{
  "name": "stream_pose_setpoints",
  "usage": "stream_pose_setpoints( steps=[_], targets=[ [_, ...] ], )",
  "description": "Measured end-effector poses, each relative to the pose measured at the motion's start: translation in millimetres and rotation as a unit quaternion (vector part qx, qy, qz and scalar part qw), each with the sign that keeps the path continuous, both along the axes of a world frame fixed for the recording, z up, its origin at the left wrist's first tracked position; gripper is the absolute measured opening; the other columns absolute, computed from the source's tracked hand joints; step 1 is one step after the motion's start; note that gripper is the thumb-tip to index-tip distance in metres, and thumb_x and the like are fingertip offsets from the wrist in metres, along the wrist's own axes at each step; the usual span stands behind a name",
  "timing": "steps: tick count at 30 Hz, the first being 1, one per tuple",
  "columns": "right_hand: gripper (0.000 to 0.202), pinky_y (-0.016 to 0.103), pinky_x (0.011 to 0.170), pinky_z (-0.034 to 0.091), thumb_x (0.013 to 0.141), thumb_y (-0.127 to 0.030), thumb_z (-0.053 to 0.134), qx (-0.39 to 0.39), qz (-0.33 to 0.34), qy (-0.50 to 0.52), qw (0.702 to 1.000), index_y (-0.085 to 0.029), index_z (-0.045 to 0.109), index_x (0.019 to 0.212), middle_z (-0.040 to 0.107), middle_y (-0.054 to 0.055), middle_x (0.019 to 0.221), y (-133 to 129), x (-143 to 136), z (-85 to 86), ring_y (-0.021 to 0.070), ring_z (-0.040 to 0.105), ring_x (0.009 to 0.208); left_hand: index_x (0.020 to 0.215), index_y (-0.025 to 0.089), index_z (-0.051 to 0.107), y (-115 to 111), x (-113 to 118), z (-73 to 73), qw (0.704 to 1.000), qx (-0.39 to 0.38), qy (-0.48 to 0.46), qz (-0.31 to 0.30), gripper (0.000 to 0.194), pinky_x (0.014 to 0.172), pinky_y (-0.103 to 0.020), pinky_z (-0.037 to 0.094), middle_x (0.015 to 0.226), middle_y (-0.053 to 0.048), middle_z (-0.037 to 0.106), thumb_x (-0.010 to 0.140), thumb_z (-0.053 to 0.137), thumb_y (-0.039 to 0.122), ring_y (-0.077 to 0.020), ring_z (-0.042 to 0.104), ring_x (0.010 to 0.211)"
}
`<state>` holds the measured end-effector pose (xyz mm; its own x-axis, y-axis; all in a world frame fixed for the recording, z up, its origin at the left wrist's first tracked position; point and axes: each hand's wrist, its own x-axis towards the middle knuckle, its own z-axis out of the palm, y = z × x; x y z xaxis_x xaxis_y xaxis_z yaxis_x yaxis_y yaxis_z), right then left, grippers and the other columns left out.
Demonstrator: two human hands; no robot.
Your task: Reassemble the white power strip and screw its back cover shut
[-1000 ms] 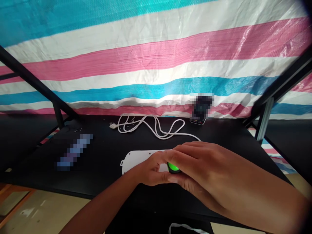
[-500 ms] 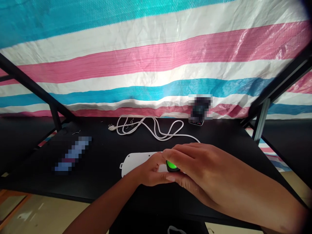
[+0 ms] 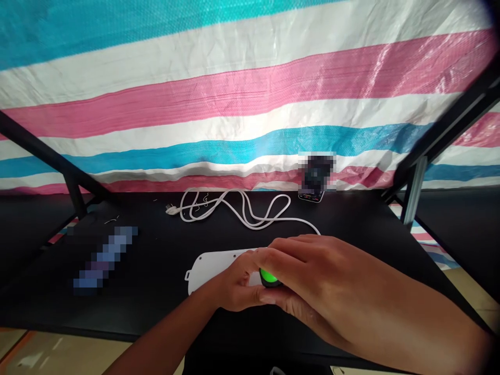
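A white flat casing [image 3: 209, 268] with small dark holes lies on the black table, partly under both hands. My left hand [image 3: 240, 284] is closed at the casing, its thumb and fingers around the lower part of a black tool with a green end [image 3: 269, 276]. Over the tool's top, my right hand [image 3: 308, 276] is closed around it, the green end showing between the hands. The tool's tip and much of the casing are hidden. A white cable [image 3: 253, 227] runs from behind my right hand to a plug [image 3: 172, 209] at the left.
On the black table [image 3: 156, 307], a blurred blue object [image 3: 105, 260] lies at left. A blurred dark device [image 3: 314, 177] stands at the back by the striped sheet [image 3: 234, 99]. Black frame bars [image 3: 42, 156] slope along both sides.
The view has shifted slightly, so the table's things sit a little lower and further left. Both hands keep their hold on the tool over the casing.
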<state>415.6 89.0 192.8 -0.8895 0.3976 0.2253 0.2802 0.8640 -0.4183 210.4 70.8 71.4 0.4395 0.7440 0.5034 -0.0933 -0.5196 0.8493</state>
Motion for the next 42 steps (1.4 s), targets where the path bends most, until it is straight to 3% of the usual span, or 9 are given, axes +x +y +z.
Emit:
stream_pose_setpoints(
  steps=[9,16,23,32,36,40,42],
  targets=[
    [0.021,0.028,0.076,0.052,0.107,-0.032,0.050,-0.018,-0.001,-0.002,1.000,-0.019,0.066,0.110,0.070,0.006,0.094,-0.8,1.2,-0.2,0.0147,0.067,0.079,0.105,0.018,0.067,-2.7,-2.4,-7.2,1.000,-0.005,-0.005,0.001,0.026,0.082,-0.025,0.052,0.097,-0.003,0.067,0.090,0.075,0.038,-0.0184,0.064,0.089],
    [0.023,0.028,0.072,0.049,0.108,-0.032,0.047,-0.011,-0.002,-0.002,1.000,-0.017,0.065,0.109,0.070,0.005,0.094,-2.8,0.0,0.9,0.0147,0.067,0.082,0.108,0.017,0.069,-2.8,-6.3,-8.8,0.999,-0.034,0.028,0.010,0.032,0.085,-0.028,0.052,0.101,-0.003,0.067,0.088,0.076,0.041,-0.0197,0.064,0.091],
    [0.024,0.029,0.071,0.048,0.109,-0.034,0.047,-0.017,-0.017,-0.007,1.000,-0.017,0.065,0.110,0.069,0.005,0.092,-4.8,-0.8,0.2,0.0153,0.067,0.081,0.101,0.015,0.070,-1.5,-5.0,-7.0,0.999,-0.032,0.031,0.011,0.035,0.077,-0.028,0.052,0.094,-0.004,0.067,0.088,0.075,0.048,-0.0192,0.063,0.084],
    [0.024,0.026,0.072,0.049,0.108,-0.033,0.048,-0.028,-0.010,0.004,1.000,-0.018,0.066,0.109,0.069,0.005,0.092,-2.6,2.7,1.2,0.0131,0.065,0.077,0.105,0.015,0.071,2.1,-6.3,-6.3,0.999,-0.014,0.033,0.001,0.030,0.078,-0.027,0.053,0.097,-0.004,0.070,0.087,0.077,0.038,-0.0205,0.067,0.087],
    [0.027,0.026,0.070,0.047,0.107,-0.040,0.050,-0.010,-0.018,0.009,1.000,-0.018,0.067,0.105,0.068,0.004,0.089,-1.8,2.8,-0.1,0.0127,0.064,0.075,0.103,0.015,0.072,4.2,-3.3,-7.3,0.999,-0.027,0.011,-0.022,0.029,0.074,-0.028,0.055,0.091,-0.005,0.073,0.085,0.081,0.036,-0.0209,0.069,0.081],
    [0.034,0.027,0.066,0.044,0.107,-0.048,0.048,0.025,-0.049,0.006,0.998,-0.019,0.065,0.104,0.066,0.002,0.084,-0.5,3.0,-4.7,0.0135,0.062,0.072,0.094,0.014,0.071,5.7,-1.5,-10.8,1.000,-0.011,-0.005,-0.001,0.020,0.066,-0.023,0.050,0.081,-0.003,0.070,0.085,0.081,0.029,-0.0155,0.064,0.072],
    [0.035,0.028,0.068,0.045,0.107,-0.048,0.046,0.037,-0.046,0.012,0.998,-0.018,0.065,0.110,0.068,0.004,0.089,0.2,5.7,-5.8,0.0148,0.063,0.074,0.098,0.015,0.072,5.5,-1.9,-12.1,1.000,0.000,-0.016,-0.006,0.022,0.069,-0.024,0.051,0.083,-0.003,0.071,0.089,0.078,0.035,-0.0160,0.065,0.075]
  ],
)
